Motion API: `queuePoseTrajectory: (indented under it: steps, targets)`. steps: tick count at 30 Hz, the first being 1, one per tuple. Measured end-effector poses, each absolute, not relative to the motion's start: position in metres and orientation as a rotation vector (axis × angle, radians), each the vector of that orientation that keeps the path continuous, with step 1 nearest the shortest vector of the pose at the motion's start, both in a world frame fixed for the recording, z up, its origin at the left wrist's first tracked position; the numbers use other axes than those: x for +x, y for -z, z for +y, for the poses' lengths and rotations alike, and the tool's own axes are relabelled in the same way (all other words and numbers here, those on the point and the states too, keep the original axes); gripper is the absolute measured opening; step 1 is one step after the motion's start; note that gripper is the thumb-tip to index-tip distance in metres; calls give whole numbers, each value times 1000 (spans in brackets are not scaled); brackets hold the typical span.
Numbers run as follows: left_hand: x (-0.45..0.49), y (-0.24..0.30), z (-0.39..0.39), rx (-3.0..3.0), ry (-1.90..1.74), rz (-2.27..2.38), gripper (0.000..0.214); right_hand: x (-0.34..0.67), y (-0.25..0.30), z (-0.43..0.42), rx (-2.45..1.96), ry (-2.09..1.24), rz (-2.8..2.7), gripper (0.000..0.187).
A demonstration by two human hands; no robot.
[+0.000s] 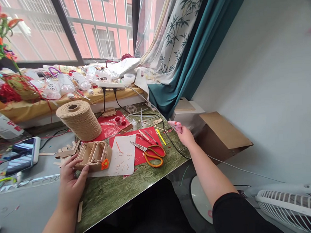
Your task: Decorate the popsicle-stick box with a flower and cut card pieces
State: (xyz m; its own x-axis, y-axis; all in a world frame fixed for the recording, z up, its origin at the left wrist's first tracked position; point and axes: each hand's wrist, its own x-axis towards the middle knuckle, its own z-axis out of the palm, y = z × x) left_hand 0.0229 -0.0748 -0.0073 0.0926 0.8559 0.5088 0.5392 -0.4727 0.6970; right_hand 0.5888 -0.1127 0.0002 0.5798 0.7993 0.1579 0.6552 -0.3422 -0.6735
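My left hand (71, 172) holds the near left corner of a small craft-stick box (91, 166), thumb along the front and fingers over the left side. The box has open compartments and an orange flower (105, 164) on its front right corner. It rests partly on a white sheet of paper (130, 156) strewn with small scraps. Out at the table's right edge, my right hand (187, 137) is closed around a pink glue gun (175, 124), its nozzle pointing left. Scissors (149, 152) with orange handles lie between the hands.
A big twine spool (79, 121) stands behind the box. A yellow pen (161, 137) lies on the red sheet (139, 156). Left are a phone (23, 156) and loose craft sticks (68, 150). A power strip (111, 85) sits on the cluttered sill; a cardboard box (225, 131) and fan (292, 203) are right.
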Motion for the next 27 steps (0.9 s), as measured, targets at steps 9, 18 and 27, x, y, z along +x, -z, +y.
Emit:
queuePoseTrajectory:
  steps: [9,18,27]
  targets:
    - [27,2,-80,2037,-1330,1464,26,544,-18,-123,-1507,-581,-901,31]
    - [25,9,-76,2016,-1373,1427,28,571,-46,-127,-1201,-559,-589,31]
    - [23,12,-72,2020,-1360,1447,32,593,-8,-139,-1531,-638,-607,30]
